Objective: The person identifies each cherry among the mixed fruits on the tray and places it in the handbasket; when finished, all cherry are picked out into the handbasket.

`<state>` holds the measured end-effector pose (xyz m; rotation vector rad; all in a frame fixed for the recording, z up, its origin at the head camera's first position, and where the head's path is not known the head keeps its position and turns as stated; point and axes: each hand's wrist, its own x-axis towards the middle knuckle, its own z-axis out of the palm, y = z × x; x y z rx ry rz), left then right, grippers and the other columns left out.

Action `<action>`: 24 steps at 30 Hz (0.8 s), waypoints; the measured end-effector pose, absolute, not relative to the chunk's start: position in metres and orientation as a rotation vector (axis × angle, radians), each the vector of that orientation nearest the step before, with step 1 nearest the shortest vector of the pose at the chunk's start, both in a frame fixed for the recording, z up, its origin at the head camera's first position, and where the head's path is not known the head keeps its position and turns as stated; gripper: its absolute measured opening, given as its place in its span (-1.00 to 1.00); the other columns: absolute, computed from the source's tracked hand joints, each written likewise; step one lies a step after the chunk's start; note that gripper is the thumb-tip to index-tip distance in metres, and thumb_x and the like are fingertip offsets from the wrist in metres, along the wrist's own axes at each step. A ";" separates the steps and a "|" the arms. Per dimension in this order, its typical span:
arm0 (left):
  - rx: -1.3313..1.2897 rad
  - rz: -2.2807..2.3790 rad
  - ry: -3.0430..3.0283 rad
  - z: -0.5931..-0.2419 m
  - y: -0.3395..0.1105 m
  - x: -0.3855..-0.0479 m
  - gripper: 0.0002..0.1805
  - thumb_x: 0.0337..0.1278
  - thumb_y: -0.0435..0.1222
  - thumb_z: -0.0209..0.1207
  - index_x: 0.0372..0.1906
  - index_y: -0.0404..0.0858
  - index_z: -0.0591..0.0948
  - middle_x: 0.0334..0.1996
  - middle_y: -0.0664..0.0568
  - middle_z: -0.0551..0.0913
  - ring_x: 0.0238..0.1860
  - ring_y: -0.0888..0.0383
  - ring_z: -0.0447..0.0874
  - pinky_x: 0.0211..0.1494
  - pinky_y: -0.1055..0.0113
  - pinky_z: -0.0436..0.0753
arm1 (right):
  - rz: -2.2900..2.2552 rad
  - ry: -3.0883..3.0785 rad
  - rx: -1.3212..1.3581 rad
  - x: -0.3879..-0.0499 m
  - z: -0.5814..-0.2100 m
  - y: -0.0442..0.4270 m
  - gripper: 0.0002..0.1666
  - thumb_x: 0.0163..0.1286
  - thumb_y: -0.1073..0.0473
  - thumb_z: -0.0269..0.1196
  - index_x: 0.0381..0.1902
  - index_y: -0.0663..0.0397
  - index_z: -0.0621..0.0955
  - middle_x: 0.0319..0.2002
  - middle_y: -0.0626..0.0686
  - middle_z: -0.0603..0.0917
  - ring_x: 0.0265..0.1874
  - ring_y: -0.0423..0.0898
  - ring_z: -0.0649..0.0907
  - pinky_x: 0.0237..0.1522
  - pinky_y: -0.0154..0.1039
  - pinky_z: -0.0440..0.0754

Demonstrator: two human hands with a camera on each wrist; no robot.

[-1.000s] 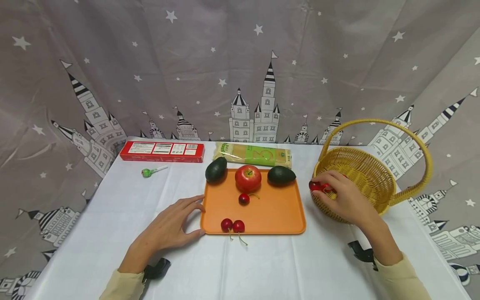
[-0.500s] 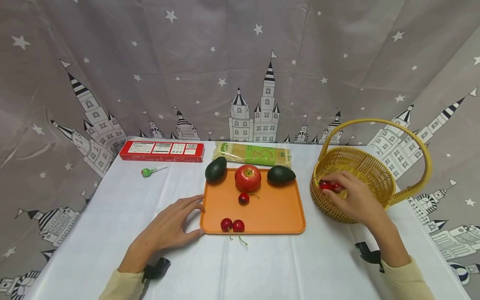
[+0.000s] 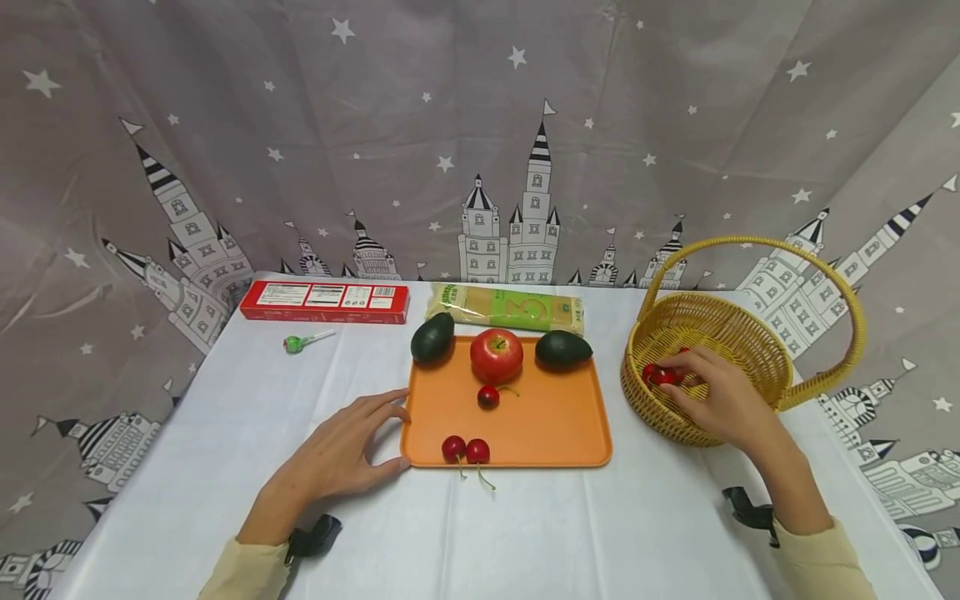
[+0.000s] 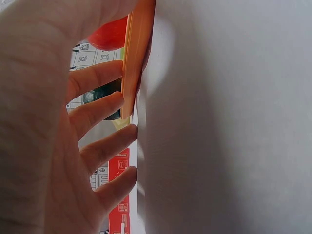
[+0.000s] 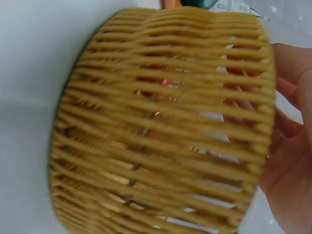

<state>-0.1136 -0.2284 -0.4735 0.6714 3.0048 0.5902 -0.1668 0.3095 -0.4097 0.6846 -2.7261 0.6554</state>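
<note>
Cherries (image 3: 665,377), pinched by thumb and fingers of the right hand (image 3: 718,398), are inside the basket (image 3: 654,410) at its left side; we judge them light, firm and smooth enough to slip, best held about their round middles. Well apart, the left hand (image 3: 341,450), fingers spread, touches the left edge of the tray (image 3: 555,421).

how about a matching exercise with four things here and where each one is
1. left hand
2. right hand
3. apple
4. lollipop

A. on the white cloth, in front of the red box
B. at the left edge of the orange tray
C. between the two avocados
D. at the basket, holding cherries

Pairs: 1-B, 2-D, 3-C, 4-A
</note>
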 end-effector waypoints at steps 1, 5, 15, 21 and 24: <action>0.673 0.589 3.006 -0.474 -0.228 -0.114 -0.40 0.07 0.15 0.51 0.20 0.10 0.63 0.59 0.07 0.44 0.54 -0.07 0.45 0.51 -0.21 0.52 | 0.654 -2.738 0.677 -0.167 -0.411 0.311 -0.56 0.27 0.35 0.55 0.10 0.07 0.74 -0.11 0.03 0.73 -0.13 0.07 0.75 -0.12 0.16 0.82; 0.666 0.593 3.004 -0.474 -0.228 -0.113 -0.40 0.07 0.15 0.50 0.20 0.11 0.63 0.59 0.07 0.43 0.54 -0.07 0.44 0.51 -0.21 0.51 | 0.661 -2.802 0.640 -0.169 -0.415 0.315 -0.58 0.29 0.34 0.54 0.10 0.11 0.73 -0.10 0.08 0.75 -0.11 0.13 0.76 -0.09 0.19 0.79; 0.663 0.593 3.005 -0.474 -0.228 -0.113 -0.40 0.06 0.15 0.51 0.20 0.10 0.63 0.59 0.06 0.43 0.54 -0.08 0.44 0.52 -0.21 0.51 | 0.668 -2.897 0.607 -0.176 -0.420 0.320 -0.58 0.34 0.30 0.52 0.13 0.15 0.71 -0.05 0.16 0.75 -0.06 0.19 0.76 -0.02 0.27 0.78; 0.675 0.595 3.009 -0.474 -0.229 -0.113 -0.41 0.08 0.15 0.50 0.19 0.10 0.63 0.59 0.07 0.43 0.54 -0.07 0.45 0.52 -0.19 0.51 | 0.686 -2.908 0.633 -0.183 -0.425 0.325 -0.59 0.32 0.28 0.55 0.11 0.12 0.73 -0.08 0.10 0.76 -0.10 0.12 0.78 -0.04 0.19 0.80; 0.674 0.595 3.006 -0.474 -0.229 -0.114 -0.41 0.08 0.16 0.50 0.19 0.10 0.63 0.59 0.07 0.43 0.54 -0.07 0.45 0.52 -0.20 0.51 | 0.696 -2.910 0.656 -0.186 -0.428 0.326 -0.59 0.30 0.27 0.56 0.10 0.11 0.74 -0.10 0.07 0.77 -0.13 0.08 0.78 -0.09 0.11 0.81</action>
